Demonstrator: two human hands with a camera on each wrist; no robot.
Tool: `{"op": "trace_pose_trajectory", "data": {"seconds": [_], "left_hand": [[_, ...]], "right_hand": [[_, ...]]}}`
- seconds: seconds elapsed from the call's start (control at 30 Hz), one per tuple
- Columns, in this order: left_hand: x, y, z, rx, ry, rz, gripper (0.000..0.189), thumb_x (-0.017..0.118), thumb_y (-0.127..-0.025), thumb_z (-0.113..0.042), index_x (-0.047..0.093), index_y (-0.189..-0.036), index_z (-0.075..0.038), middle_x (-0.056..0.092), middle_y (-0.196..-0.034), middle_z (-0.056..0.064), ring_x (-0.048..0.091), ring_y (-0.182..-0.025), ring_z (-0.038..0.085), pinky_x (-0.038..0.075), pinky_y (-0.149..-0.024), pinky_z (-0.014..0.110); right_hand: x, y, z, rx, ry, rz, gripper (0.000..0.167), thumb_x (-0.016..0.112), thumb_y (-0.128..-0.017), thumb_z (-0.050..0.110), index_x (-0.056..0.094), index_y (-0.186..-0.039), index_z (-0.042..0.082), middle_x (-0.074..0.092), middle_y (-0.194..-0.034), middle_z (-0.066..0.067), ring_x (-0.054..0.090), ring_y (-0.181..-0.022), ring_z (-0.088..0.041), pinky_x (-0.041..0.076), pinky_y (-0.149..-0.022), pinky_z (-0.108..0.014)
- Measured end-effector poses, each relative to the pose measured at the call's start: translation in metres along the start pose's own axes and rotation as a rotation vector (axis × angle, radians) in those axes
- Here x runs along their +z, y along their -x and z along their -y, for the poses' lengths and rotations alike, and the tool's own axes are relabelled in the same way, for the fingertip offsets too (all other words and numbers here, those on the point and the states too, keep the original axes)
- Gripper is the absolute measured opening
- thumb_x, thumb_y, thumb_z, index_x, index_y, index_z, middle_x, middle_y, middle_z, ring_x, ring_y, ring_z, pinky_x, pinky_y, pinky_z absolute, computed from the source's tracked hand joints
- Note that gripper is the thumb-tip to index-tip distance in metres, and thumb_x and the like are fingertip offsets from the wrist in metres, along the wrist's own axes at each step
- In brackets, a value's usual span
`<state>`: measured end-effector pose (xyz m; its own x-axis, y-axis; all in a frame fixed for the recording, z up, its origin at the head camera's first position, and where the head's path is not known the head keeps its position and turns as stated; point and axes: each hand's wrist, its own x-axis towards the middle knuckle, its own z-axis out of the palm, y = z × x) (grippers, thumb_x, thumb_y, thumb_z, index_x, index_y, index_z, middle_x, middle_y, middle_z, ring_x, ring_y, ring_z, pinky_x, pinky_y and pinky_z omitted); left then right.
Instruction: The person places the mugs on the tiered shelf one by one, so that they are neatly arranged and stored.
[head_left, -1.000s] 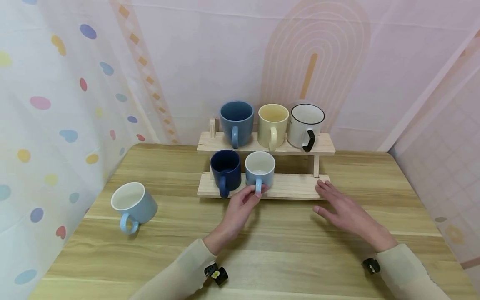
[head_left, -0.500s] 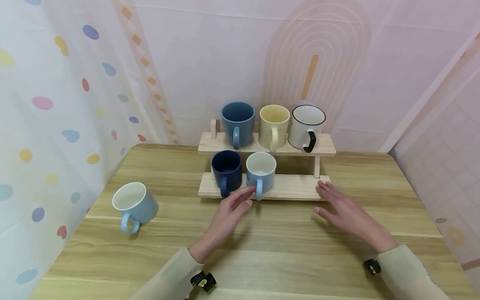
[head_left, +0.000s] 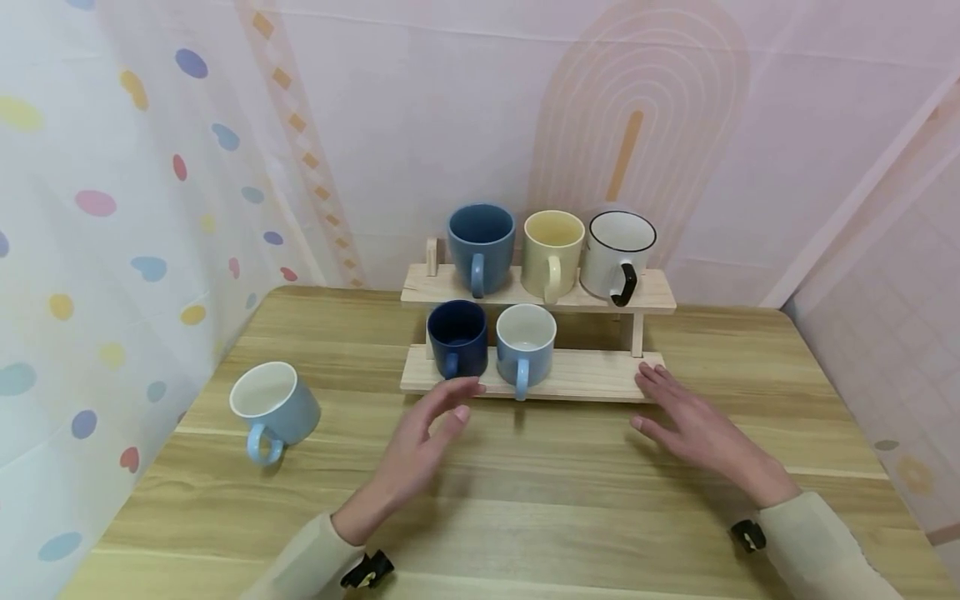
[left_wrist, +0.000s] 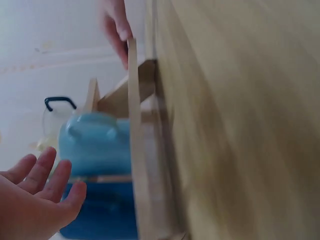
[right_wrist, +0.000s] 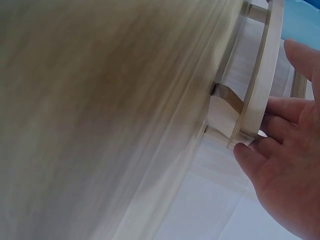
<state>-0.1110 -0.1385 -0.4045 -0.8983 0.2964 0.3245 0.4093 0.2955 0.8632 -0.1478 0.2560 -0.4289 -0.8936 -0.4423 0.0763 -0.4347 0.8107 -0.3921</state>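
Observation:
My left hand is relaxed and holds nothing, just in front of the navy mug on the lower tier of a two-tier wooden rack. Right of that mug stands a light blue mug with a white inside, its handle facing me. Both mugs show side by side in the left wrist view, beyond my spread fingers. At the rack's right end rests my right hand, fingers laid on the lower board. In the right wrist view its little finger lies at the board's end.
On the upper tier stand a blue mug, a cream-yellow mug and a white mug with black rim and handle. Another light blue mug stands on the table at the left. Patterned curtains hang behind.
My left hand has let go of the light blue mug's handle and drawn back to the left and toward me. That mug stays on the lower tier; my right hand has stayed put.

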Motion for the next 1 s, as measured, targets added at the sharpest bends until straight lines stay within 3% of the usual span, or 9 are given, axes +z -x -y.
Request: {"op": "trace_pose_trajectory", "data": {"seconds": [0.23,0.47,0.57,0.7,0.83,1.0], "left_hand": [[-0.029,0.005,-0.006,0.095,-0.168,-0.073,0.036,0.058,-0.103,-0.011,0.061,-0.139,-0.007,0.065,-0.14,0.004,0.06,-0.128,0.025,0.047,-0.105,0.055],[-0.058,0.01,-0.005,0.126,-0.276,-0.156,0.041,0.058,-0.102,-0.01,0.06,-0.142,-0.009,0.063,-0.143,0.009,0.055,-0.135,0.032,0.042,-0.109,0.056],[-0.072,0.015,-0.003,0.138,-0.319,-0.21,0.041,0.059,-0.101,-0.008,0.061,-0.143,-0.009,0.064,-0.142,0.01,0.056,-0.134,0.031,0.042,-0.111,0.04],[-0.09,0.022,0.003,0.141,-0.364,-0.282,0.041,0.059,-0.102,-0.008,0.061,-0.143,-0.009,0.065,-0.141,0.01,0.055,-0.134,0.015,0.036,-0.109,0.017],[-0.105,0.03,0.007,0.149,-0.351,-0.368,0.039,0.058,-0.101,-0.007,0.064,-0.14,-0.007,0.067,-0.136,0.012,0.053,-0.13,0.001,0.035,-0.107,0.014],[-0.12,0.041,0.012,0.149,-0.297,-0.471,0.036,0.055,-0.101,-0.003,0.065,-0.136,-0.001,0.069,-0.133,0.0,0.055,-0.129,0.001,0.037,-0.109,0.016]], "right_hand": [[0.0,0.001,0.001,0.001,-0.002,0.008,0.073,0.062,-0.104,0.042,0.04,-0.155,-0.006,0.027,-0.166,-0.022,0.024,-0.152,-0.047,0.027,-0.118,-0.064],[-0.001,0.001,0.001,0.004,-0.007,0.01,0.074,0.062,-0.104,0.043,0.04,-0.155,-0.005,0.026,-0.167,-0.021,0.023,-0.152,-0.046,0.026,-0.118,-0.065],[-0.001,0.001,0.001,0.003,-0.008,0.009,0.074,0.062,-0.104,0.043,0.04,-0.155,-0.005,0.026,-0.167,-0.021,0.023,-0.153,-0.046,0.026,-0.118,-0.065],[-0.002,0.001,0.002,-0.002,-0.007,0.007,0.073,0.062,-0.104,0.043,0.04,-0.155,-0.005,0.027,-0.167,-0.021,0.024,-0.152,-0.046,0.026,-0.118,-0.065],[-0.002,0.001,0.002,-0.003,-0.006,0.007,0.073,0.062,-0.104,0.042,0.04,-0.155,-0.005,0.027,-0.167,-0.021,0.024,-0.152,-0.046,0.027,-0.118,-0.065],[-0.001,0.001,0.001,-0.003,-0.001,0.003,0.074,0.062,-0.104,0.042,0.04,-0.155,-0.005,0.027,-0.167,-0.021,0.024,-0.152,-0.046,0.027,-0.118,-0.064]]}}
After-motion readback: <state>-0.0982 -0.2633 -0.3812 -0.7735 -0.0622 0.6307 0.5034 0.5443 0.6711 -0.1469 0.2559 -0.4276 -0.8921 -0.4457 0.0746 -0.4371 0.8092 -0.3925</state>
